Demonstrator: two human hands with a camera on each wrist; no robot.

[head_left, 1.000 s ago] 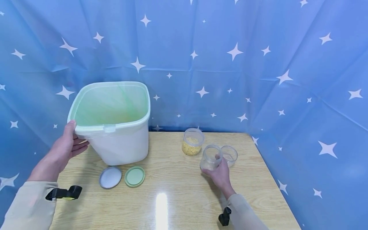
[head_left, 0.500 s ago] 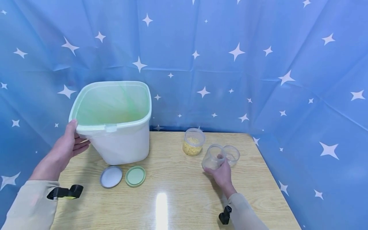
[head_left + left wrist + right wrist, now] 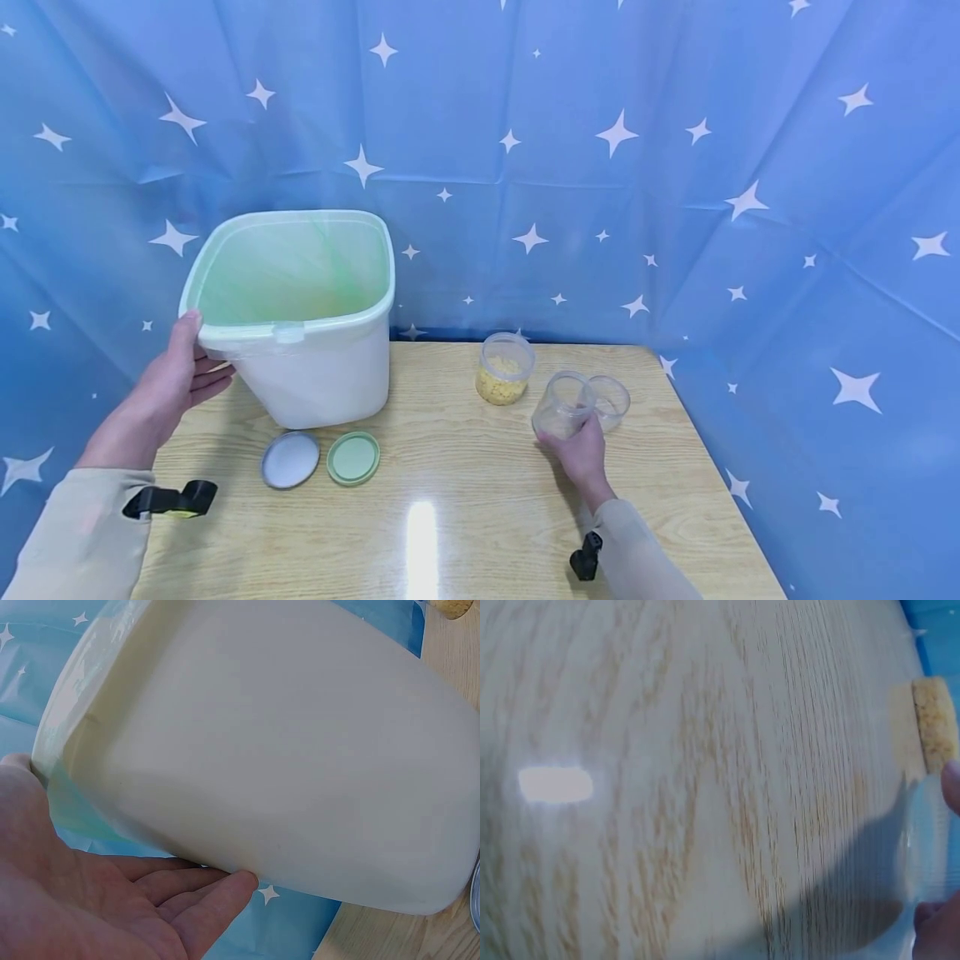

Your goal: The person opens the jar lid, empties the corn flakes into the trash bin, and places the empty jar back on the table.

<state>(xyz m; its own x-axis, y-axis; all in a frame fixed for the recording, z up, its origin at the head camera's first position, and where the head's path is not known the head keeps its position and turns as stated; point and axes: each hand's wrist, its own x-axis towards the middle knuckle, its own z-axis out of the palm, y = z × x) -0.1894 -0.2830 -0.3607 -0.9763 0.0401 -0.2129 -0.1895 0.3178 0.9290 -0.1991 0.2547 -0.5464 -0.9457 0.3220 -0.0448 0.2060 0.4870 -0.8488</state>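
- Presently, head: left hand [image 3: 168, 379] pinches the bin [image 3: 330, 379] toward the worktop [image 3: 487, 517]'s back-left; right hand [image 3: 582, 454] clasps the clear jar [image 3: 555, 418] near the back-right corner, seemingly positioning it.
- Left wrist: thumb [image 3: 16, 763] on rim [image 3: 58, 720].
- Right wrist: clear jar cropped; next likely calls for steadiness.

No readable text, label, brand, number or sign is showing in any view: the bin [image 3: 322, 375] toward the tabletop's [image 3: 465, 475] left edge, the clear jars [image 3: 501, 387] and the round lids [image 3: 353, 459] are bearing no legible lettering.
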